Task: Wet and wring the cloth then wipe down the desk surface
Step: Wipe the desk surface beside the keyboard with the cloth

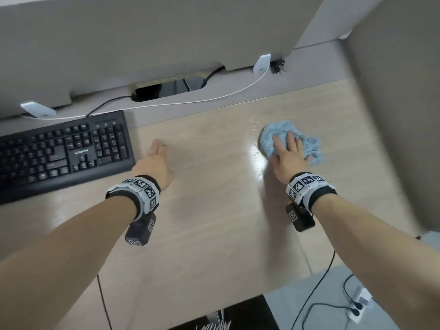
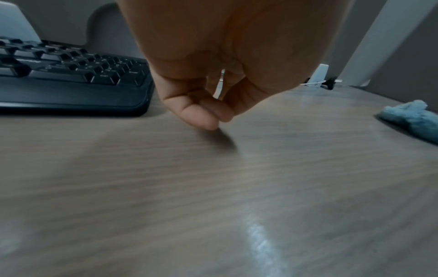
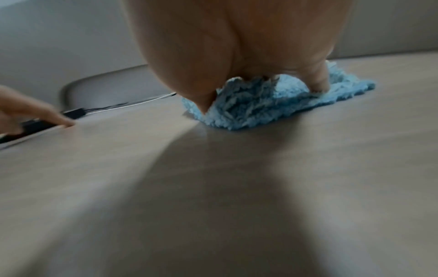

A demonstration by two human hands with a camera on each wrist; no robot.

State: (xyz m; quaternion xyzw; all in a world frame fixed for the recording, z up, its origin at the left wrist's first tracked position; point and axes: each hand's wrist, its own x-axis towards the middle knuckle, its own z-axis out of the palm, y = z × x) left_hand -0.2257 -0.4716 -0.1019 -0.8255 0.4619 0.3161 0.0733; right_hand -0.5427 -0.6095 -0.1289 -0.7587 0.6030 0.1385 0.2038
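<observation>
A fluffy light-blue cloth (image 1: 310,148) lies bunched on the pale wood-grain desk (image 1: 214,210), at the right near the side partition. My right hand (image 1: 285,148) presses flat on top of it with spread, fairly straight fingers (image 3: 317,82); the cloth (image 3: 249,110) bulges out around them. A wet sheen (image 1: 256,151) shows on the desk just left of the cloth. My left hand (image 1: 159,146) holds nothing and rests its fingertips (image 2: 203,120) on the bare desk, just right of the keyboard. The cloth (image 2: 407,116) shows far right in the left wrist view.
A black keyboard (image 1: 64,153) sits at the left. A white cable (image 1: 190,102) runs along the back past a cable cut-out (image 1: 166,88). Grey partitions (image 1: 392,115) close off the back and right. The desk's front edge drops to a floor with a power strip (image 1: 359,306).
</observation>
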